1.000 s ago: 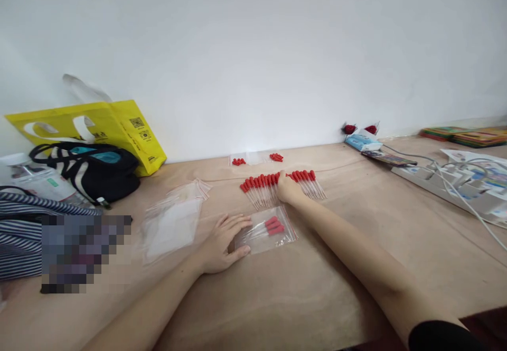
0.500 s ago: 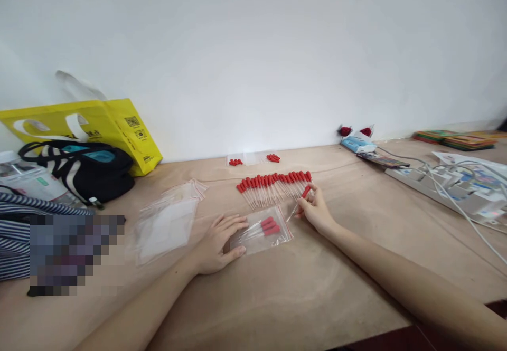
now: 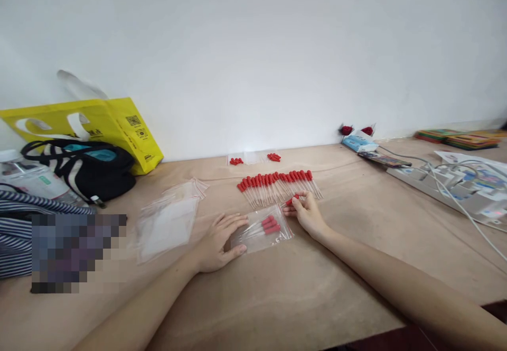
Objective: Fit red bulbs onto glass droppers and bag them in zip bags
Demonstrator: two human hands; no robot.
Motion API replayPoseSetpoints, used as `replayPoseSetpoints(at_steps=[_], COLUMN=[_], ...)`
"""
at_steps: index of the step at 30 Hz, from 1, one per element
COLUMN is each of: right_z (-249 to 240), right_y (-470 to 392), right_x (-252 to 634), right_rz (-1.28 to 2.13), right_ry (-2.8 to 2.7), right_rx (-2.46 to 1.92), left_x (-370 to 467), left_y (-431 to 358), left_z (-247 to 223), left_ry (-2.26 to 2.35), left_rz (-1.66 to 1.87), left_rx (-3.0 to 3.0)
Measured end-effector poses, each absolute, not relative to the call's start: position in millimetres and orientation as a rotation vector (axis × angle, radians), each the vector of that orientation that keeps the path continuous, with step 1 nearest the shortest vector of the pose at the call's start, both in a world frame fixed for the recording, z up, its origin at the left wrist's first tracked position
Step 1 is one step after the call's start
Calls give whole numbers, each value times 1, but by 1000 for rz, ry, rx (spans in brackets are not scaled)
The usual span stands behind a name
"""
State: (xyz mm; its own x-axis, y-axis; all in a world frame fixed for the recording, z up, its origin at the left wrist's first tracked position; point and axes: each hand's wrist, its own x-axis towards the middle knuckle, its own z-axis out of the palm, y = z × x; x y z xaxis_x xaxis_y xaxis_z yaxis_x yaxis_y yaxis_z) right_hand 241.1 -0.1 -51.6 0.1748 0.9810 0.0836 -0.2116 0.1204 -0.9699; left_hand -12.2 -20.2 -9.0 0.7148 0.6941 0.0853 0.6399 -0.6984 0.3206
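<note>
Bringing dropper [image 3: 293, 201] nearer clear bag [image 3: 262, 241]

Right hand [image 3: 311, 217] hides part of a red-bulbed dropper [image 3: 292, 201]; at left, striped fabric [image 3: 15, 240] edge-cropped, pixelated object [image 3: 75, 250] unreadable!

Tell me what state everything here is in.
Left hand, resting on the front bag.
Right hand, pinching a red-topped dropper.
Front bag, flat, droppers inside; seal unclear.
Dropper row, lying side by side.
Loose bags, overlapping flat.
Yellow bag, standing.
Black bag, slumped.
Power strip, plugs inserted.
</note>
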Motion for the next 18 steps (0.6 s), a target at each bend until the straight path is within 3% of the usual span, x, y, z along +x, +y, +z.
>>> replayPoseSetpoints(at_steps=[8, 18], right_z=[-45, -42], right_y=[-8, -6], right_x=[244, 238], right_rz=[1136, 1402], right_ry=[-1167, -1357], right_rx=[-1148, -1020], left_x=[-13, -11], left_y=[-21, -21], left_z=[-9, -8], left_ry=[1052, 1037], left_rz=[311, 337], left_rx=[2653, 2662])
